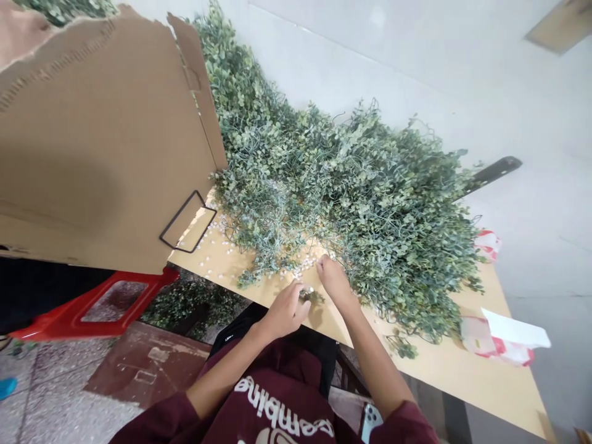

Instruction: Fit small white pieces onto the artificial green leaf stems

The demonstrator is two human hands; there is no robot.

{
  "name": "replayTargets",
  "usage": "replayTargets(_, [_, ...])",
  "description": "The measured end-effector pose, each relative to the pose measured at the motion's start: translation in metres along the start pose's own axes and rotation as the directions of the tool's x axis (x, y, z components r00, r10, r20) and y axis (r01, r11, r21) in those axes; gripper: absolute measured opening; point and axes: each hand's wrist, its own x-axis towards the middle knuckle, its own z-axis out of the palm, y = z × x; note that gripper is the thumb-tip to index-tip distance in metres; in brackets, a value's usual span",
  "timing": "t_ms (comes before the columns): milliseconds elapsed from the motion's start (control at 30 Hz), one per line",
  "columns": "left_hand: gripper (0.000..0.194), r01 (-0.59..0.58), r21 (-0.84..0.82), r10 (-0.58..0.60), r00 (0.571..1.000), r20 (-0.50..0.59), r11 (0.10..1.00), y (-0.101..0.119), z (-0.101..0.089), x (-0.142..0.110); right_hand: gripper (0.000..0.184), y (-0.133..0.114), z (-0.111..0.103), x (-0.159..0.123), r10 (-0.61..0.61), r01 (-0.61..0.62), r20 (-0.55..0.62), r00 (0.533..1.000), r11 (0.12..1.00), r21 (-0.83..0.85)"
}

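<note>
My left hand (284, 308) is closed in a pinch on a small green sprig (309, 295) near the front edge of the wooden table (467, 376). My right hand (332, 277) rests just beyond it, fingers curled at the edge of a big heap of artificial green foliage (351, 185) that covers most of the table. Several small white beads (303, 266) lie scattered on the wood around both hands; whether the right fingers hold one is hidden.
A large open cardboard box (102, 135) stands at the left. A red plastic stool (102, 302) and more foliage (194, 302) sit on the floor. A red-and-white bag (490, 339) with white paper lies at the table's right end. A phone (370, 419) rests on my lap.
</note>
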Motion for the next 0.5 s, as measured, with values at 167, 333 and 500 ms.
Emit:
replayTargets(167, [0.025, -0.017, 0.128, 0.011, 0.999, 0.051, 0.992, -0.003, 0.006, 0.0, 0.013, 0.01, -0.007, -0.019, -0.049, 0.056, -0.041, 0.998, 0.978, 0.203])
replayTargets(333, [0.003, 0.008, 0.196, -0.018, 0.998, 0.053, 0.981, 0.0, 0.012, 0.009, 0.011, 0.026, -0.002, -0.055, -0.072, 0.116, -0.092, 0.993, 0.699, 0.706])
replayTargets(500, [0.001, 0.053, 0.226, -0.061, 0.998, 0.026, 0.973, 0.005, 0.017, 0.015, 0.022, 0.039, 0.017, -0.08, -0.027, 0.032, -0.023, 0.999, 0.413, 0.91])
